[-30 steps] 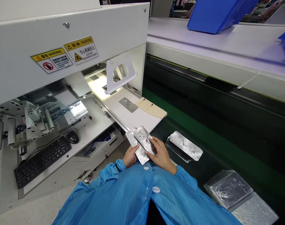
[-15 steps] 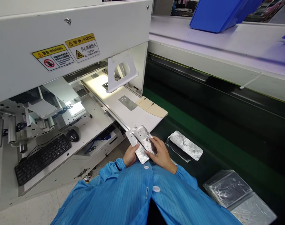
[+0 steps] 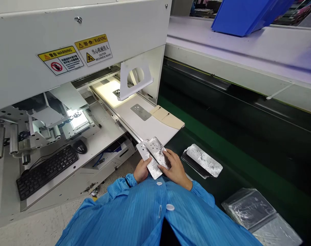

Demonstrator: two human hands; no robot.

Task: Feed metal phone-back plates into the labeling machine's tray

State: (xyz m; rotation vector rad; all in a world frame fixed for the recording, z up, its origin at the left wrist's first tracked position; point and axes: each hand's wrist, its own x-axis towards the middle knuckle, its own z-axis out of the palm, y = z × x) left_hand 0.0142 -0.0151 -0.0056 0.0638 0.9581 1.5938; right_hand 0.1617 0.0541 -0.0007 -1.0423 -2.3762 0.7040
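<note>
In front of my blue smock, two thin silver plates shaped like phone back panels overlap, each with round holes near the top. My left hand (image 3: 141, 171) is closed on the left panel (image 3: 143, 149), thumb on top. The fingers of my right hand (image 3: 177, 168) grip the other panel (image 3: 159, 154), which lies partly over the first. Just right of my hands sits a stack of similar panels (image 3: 204, 160), silver side up on top. A grey panel (image 3: 140, 112) with holes lies flat on the white belt (image 3: 157, 131) ahead.
A white machine (image 3: 135, 30) with warning labels stands ahead, its feed area lit. A keyboard (image 3: 46, 171) and mouse (image 3: 80, 147) lie on its left ledge. Plastic-wrapped packs (image 3: 250, 206) rest on the dark green conveyor (image 3: 247, 150) at right. A blue bin (image 3: 243, 17) stands on the shelf beyond.
My view has turned slightly, so the machine and belt appear a little farther right. Both hands keep their hold on the panels, almost unmoved.
</note>
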